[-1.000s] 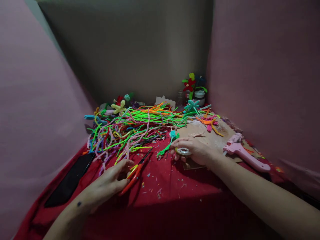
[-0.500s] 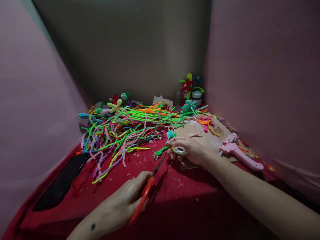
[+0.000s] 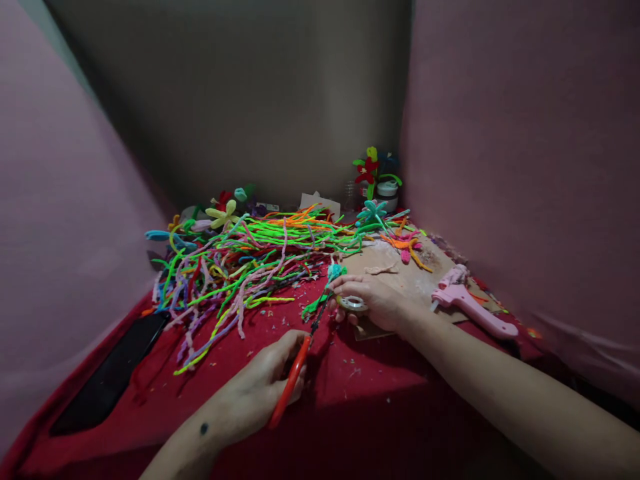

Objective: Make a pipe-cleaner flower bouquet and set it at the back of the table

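Note:
My left hand (image 3: 265,377) grips a pair of scissors (image 3: 290,383) by its orange-red handles. Their dark blades point up and away, with the tips close to the fingers of my right hand (image 3: 367,300). That hand is closed around a roll of tape (image 3: 353,304) with a pale, holed core. At its fingertips is a pipe-cleaner flower (image 3: 336,271) with a teal head; green pieces (image 3: 316,305) hang beside it to the left. Whether the blades touch the flower or the tape, I cannot tell.
A heap of colourful pipe cleaners (image 3: 260,260) covers the back left of the red cloth (image 3: 350,387). A black phone-like slab (image 3: 110,373) lies at left. To the right, a pink glue gun (image 3: 473,307) rests by a cardboard sheet (image 3: 420,277). Finished flowers (image 3: 369,167) stand behind.
My left hand has brought the scissors up and slightly right, so the blades are nearer my right fingers. The whole view has shifted a little. My right hand keeps its hold.

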The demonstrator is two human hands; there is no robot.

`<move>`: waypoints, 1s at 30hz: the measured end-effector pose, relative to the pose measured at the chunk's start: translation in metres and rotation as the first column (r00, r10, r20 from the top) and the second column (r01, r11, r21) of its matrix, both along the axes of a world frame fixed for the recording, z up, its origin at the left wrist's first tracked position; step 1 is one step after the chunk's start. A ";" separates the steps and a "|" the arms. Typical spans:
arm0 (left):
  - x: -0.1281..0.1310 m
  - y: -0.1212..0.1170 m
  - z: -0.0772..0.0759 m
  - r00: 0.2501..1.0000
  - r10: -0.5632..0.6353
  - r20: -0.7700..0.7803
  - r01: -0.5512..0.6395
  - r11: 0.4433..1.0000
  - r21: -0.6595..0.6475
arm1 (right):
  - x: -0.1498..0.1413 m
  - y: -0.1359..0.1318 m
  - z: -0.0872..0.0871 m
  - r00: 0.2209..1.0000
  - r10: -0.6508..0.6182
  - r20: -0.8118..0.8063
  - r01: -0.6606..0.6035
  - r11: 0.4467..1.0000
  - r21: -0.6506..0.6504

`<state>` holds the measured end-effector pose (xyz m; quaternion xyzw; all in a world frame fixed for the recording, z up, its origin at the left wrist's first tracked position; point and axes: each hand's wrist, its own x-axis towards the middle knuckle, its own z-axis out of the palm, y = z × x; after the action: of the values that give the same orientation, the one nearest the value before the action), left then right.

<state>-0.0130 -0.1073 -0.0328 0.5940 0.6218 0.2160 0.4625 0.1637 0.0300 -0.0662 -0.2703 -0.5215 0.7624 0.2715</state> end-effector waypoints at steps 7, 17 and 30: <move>-0.002 0.001 -0.002 0.999 -0.021 -0.048 0.023 0.999 0.042 | 0.000 -0.002 0.004 1.000 -0.002 0.007 0.002 1.000 -0.012; -0.001 -0.004 -0.001 0.999 -0.001 -0.054 0.003 1.000 0.030 | -0.001 -0.003 0.005 1.000 -0.002 0.003 0.002 1.000 -0.021; 0.001 0.008 -0.010 0.999 0.015 0.032 -0.015 1.000 0.014 | -0.001 -0.007 0.011 0.999 -0.002 0.039 0.003 1.000 -0.028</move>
<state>-0.0117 -0.0993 -0.0424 0.5891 0.6172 0.2333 0.4666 0.1630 0.0231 -0.0551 -0.2893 -0.5155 0.7640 0.2584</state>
